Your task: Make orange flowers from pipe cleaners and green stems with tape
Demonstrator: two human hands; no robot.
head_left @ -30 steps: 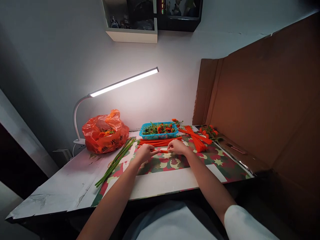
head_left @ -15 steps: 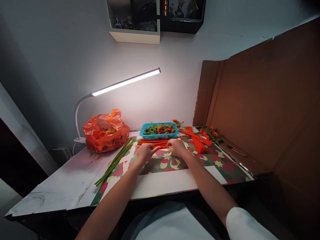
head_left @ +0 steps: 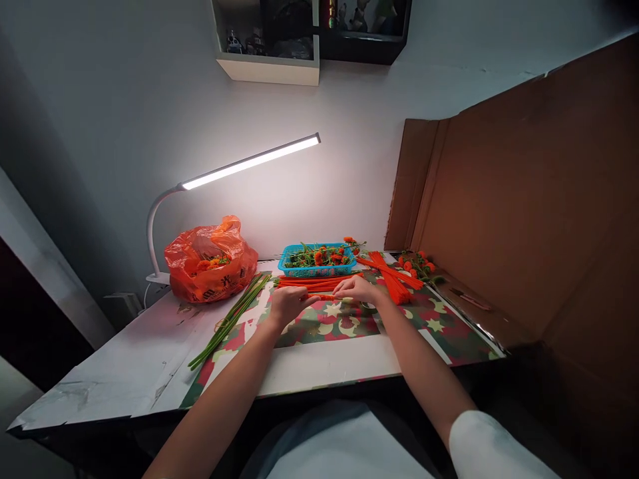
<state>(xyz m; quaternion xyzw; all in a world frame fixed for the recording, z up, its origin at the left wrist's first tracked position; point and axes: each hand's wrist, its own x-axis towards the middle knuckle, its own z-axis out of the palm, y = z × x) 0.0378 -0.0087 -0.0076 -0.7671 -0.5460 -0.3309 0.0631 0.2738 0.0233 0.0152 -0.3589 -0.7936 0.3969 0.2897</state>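
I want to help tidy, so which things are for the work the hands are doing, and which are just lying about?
Probably for the work:
orange piece between left hand and right hand
orange strips behind it
green stems
flower basket

Probably just lying about:
shelf figurines
cardboard panel

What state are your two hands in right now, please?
Left hand: closed, fingers pinching an orange piece.
Right hand: closed, fingers pinching the same orange piece from the other side.
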